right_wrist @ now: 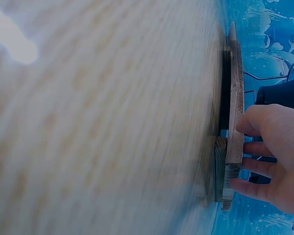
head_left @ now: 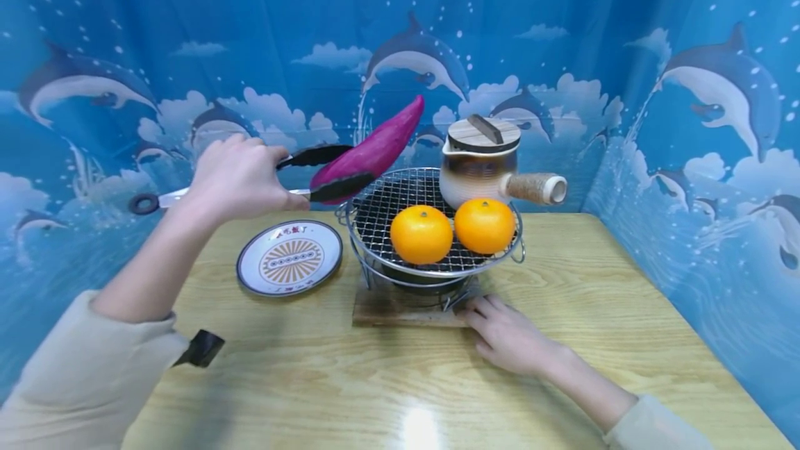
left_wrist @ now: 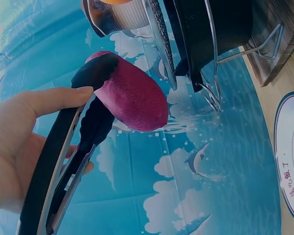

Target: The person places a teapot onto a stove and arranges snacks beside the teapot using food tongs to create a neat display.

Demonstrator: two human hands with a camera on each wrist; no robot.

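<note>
My left hand (head_left: 234, 176) grips a pair of tongs (head_left: 173, 196) with black tips, raised above the table's left side. Between those tips, a purple sweet potato (head_left: 381, 148) is clamped, slanting up to the right beside the grill. Its blunt end (left_wrist: 137, 105) faces the left wrist camera. Low at the front right, the fingers of my right hand (head_left: 509, 335) touch the right end of the wooden base (head_left: 406, 317) under the stove. In the right wrist view they rest along the edge of the board (right_wrist: 236, 107), loosely bent.
A round wire grill (head_left: 390, 203) sits on the stove, bearing two oranges (head_left: 421, 235) and a clay teapot (head_left: 465, 176) with a wooden lid and side handle. Left of it lies a white plate (head_left: 250, 266). Dolphin-print curtains (head_left: 262, 33) stand behind and beside the table (head_left: 594, 283).
</note>
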